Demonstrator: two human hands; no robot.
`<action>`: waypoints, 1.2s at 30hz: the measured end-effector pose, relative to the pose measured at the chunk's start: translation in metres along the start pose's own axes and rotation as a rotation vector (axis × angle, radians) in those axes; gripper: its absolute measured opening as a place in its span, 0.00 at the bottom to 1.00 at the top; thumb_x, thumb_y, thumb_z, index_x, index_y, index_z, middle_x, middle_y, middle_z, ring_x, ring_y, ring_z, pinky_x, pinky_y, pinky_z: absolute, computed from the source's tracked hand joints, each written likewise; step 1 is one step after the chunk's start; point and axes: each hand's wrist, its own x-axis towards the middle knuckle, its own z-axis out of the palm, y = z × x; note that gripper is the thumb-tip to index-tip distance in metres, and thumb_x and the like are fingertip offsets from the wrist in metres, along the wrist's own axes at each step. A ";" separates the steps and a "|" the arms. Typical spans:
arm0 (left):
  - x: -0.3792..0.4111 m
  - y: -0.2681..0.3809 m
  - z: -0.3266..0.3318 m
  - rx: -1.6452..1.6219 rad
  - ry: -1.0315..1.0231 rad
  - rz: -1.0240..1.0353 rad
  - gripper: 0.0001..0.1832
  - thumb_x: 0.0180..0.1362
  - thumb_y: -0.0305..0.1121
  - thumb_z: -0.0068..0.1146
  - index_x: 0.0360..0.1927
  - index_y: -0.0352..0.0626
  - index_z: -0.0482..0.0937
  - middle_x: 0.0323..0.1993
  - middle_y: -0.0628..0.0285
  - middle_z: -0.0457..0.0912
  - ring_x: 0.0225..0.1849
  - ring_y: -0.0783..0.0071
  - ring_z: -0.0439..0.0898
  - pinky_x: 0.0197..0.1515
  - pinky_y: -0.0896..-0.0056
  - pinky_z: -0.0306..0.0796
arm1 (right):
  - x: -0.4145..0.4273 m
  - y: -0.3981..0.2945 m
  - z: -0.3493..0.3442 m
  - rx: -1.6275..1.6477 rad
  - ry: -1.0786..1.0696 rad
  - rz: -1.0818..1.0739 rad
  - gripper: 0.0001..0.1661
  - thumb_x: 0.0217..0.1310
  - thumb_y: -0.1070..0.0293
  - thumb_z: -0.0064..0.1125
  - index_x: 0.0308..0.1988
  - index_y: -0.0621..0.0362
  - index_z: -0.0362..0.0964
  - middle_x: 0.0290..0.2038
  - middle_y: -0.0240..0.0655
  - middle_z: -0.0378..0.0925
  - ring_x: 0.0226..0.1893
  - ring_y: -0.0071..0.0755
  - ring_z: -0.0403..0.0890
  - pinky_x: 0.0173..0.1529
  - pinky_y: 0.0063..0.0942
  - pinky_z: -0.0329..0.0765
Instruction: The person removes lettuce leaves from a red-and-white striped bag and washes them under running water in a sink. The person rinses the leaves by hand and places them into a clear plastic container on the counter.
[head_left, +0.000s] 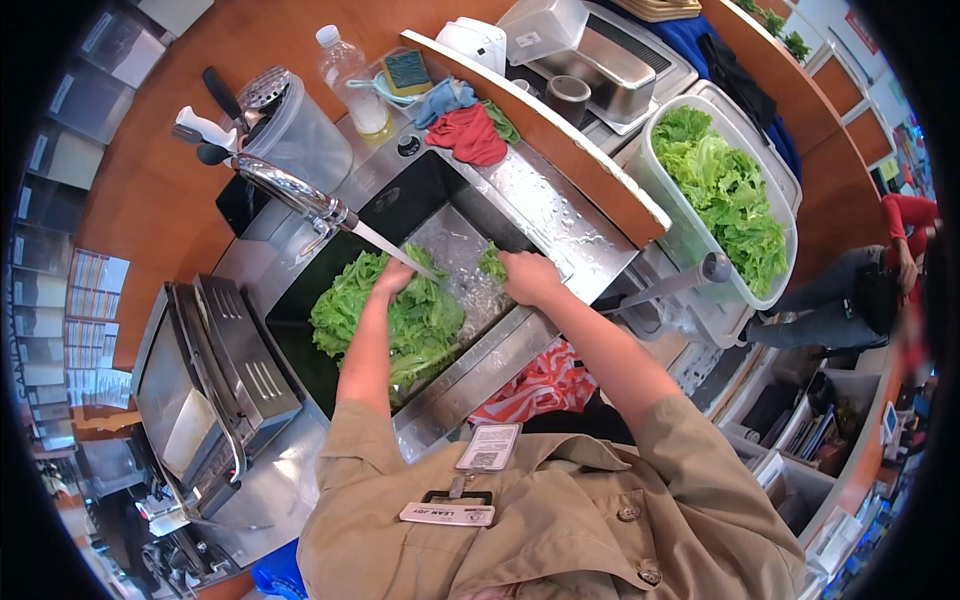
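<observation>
A running faucet (292, 187) sends a stream of water into the steel sink (517, 214) before me. Green leaf lettuce (352, 300) is heaped in the left part of the basin. My left hand (394, 277) is in among these leaves, close beside the stream, and its fingers are mostly hidden. Over the right side of the basin, my right hand (531, 277) grips a small lettuce piece (491, 262), apart from the heap. Water (472, 300) splashes and bubbles on the basin floor between my hands.
Right of the sink, beyond a wooden divider (540, 127), stands a plastic tub (675, 217) of lettuce. A knife (667, 285) juts out near it. Utensils fill a container (315, 142) behind the faucet, near an oil-like bottle (367, 105) and cloths (469, 135). A press grill (202, 382) sits left.
</observation>
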 end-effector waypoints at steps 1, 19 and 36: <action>0.002 0.003 -0.002 0.081 -0.005 0.030 0.16 0.53 0.31 0.49 0.47 0.40 0.69 0.41 0.62 0.74 0.41 0.76 0.70 0.44 0.72 0.65 | 0.006 -0.006 0.001 -0.003 -0.062 0.088 0.19 0.43 0.73 0.46 0.42 0.57 0.67 0.36 0.46 0.74 0.39 0.51 0.75 0.42 0.39 0.72; -0.069 0.034 -0.018 -0.122 -0.007 0.186 0.15 0.49 0.19 0.45 0.41 0.38 0.76 0.36 0.64 0.78 0.36 0.80 0.75 0.39 0.78 0.70 | 0.072 -0.093 -0.018 0.589 0.269 -0.093 0.17 0.44 0.70 0.57 0.38 0.63 0.69 0.36 0.48 0.75 0.38 0.52 0.75 0.43 0.39 0.71; -0.100 -0.045 0.038 1.098 0.047 0.155 0.08 0.43 0.29 0.54 0.29 0.39 0.76 0.37 0.56 0.74 0.44 0.60 0.73 0.44 0.59 0.69 | 0.002 -0.019 -0.035 0.156 0.177 -0.352 0.18 0.43 0.79 0.48 0.40 0.57 0.67 0.37 0.44 0.73 0.38 0.50 0.74 0.41 0.40 0.71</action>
